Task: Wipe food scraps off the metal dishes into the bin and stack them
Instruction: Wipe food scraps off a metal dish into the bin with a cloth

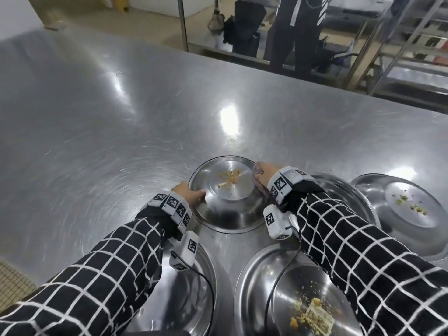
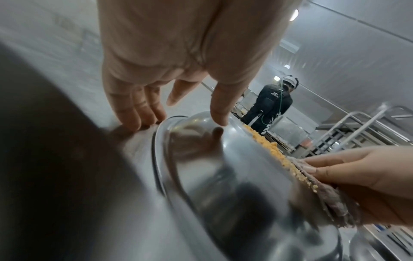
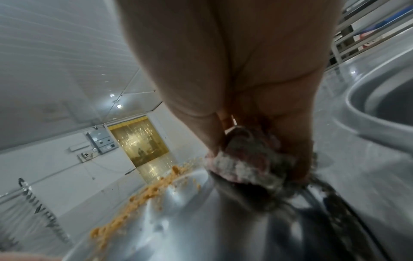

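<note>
A round metal dish [image 1: 230,212] lies upside down on the steel table [image 1: 109,112], with orange-yellow scraps [image 1: 229,178] on its raised base. My left hand [image 1: 188,192] is at its left rim: the thumb rests on the dish wall [image 2: 201,167] and the straight fingers [image 2: 134,116] touch the table beside the rim. My right hand [image 1: 263,175] grips a bunched grey-pink cloth [image 1: 257,166] against the dish's right side. In the right wrist view the cloth [image 3: 250,159] sits by the edge of the base, beside the scraps [image 3: 145,194].
Three more metal dishes with scraps lie near: one at right [image 1: 397,214], one under my right arm [image 1: 344,190], one in front [image 1: 278,287]. Another dish [image 1: 194,287] sits under my left arm. A person [image 1: 298,32] stands beyond the table, by racks [image 1: 412,57].
</note>
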Demonstrator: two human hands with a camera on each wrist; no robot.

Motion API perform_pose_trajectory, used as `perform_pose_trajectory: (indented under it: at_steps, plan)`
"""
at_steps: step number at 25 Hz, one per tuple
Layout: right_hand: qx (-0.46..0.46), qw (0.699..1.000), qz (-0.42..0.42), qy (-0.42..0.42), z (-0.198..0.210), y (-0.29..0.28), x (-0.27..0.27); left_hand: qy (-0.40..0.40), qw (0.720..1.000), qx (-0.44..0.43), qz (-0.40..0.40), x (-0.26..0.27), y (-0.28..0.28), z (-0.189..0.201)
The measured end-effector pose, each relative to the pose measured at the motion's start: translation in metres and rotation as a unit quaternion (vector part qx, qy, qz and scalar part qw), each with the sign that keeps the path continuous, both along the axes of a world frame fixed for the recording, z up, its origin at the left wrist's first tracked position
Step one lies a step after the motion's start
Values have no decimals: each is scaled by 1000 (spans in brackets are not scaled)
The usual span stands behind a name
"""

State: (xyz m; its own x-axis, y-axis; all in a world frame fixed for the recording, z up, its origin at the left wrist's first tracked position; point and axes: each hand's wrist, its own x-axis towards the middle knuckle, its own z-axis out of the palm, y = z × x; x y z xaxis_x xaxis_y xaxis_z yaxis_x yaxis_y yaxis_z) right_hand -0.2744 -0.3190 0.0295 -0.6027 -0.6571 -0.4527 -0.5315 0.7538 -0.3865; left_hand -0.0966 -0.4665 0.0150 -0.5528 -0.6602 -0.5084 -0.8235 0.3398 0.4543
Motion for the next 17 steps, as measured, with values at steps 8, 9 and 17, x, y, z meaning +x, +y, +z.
perform_pose_trajectory:
  at_steps: [8, 9, 17]
  plan:
    - [-37, 998, -53, -23, 3, 4, 1, 84, 988, 70, 105, 2, -13, -23]
    - [-38, 997, -58, -20, 1, 7, 0, 106, 983, 95, 115, 1, -15, -26]
    - [-79, 993, -86, -8, -4, 10, 3, 348, 854, 289, 258, 0, -24, -20]
